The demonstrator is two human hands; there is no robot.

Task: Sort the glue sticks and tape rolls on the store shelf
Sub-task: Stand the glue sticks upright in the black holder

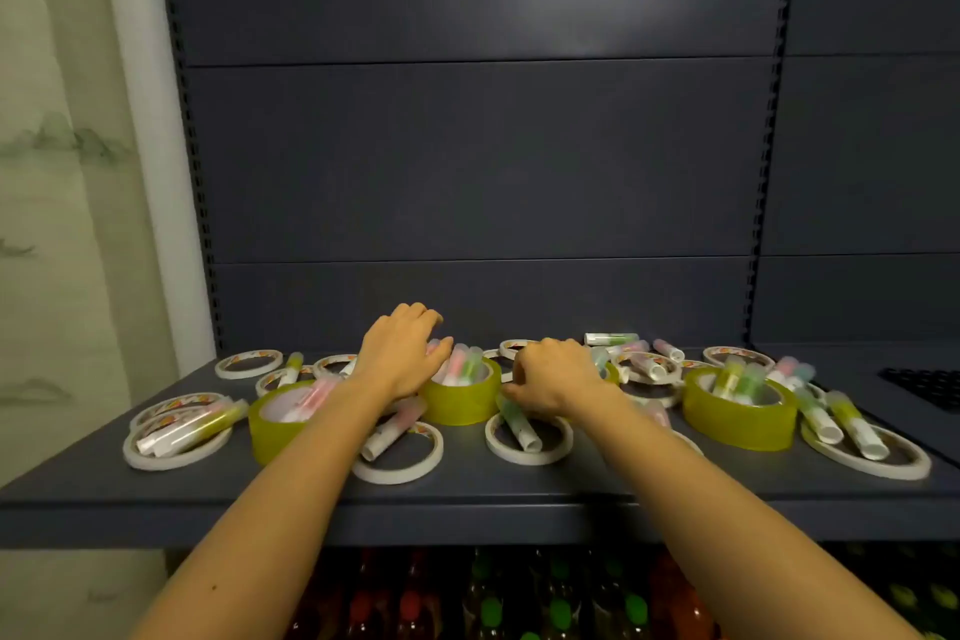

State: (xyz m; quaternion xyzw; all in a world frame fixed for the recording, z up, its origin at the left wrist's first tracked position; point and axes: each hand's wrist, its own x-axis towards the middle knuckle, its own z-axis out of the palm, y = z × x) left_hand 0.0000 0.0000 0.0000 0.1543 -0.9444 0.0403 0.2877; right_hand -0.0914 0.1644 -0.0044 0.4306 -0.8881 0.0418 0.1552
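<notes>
Head: glue sticks [737, 382] fill yellow tape rolls [737, 426].

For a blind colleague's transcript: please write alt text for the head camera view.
Two hands reach over a dark shelf strewn with glue sticks and tape rolls. The left hand touches sticks standing in the middle yellow tape roll; the right hand is curled just beside it. Bottles show below.
</notes>
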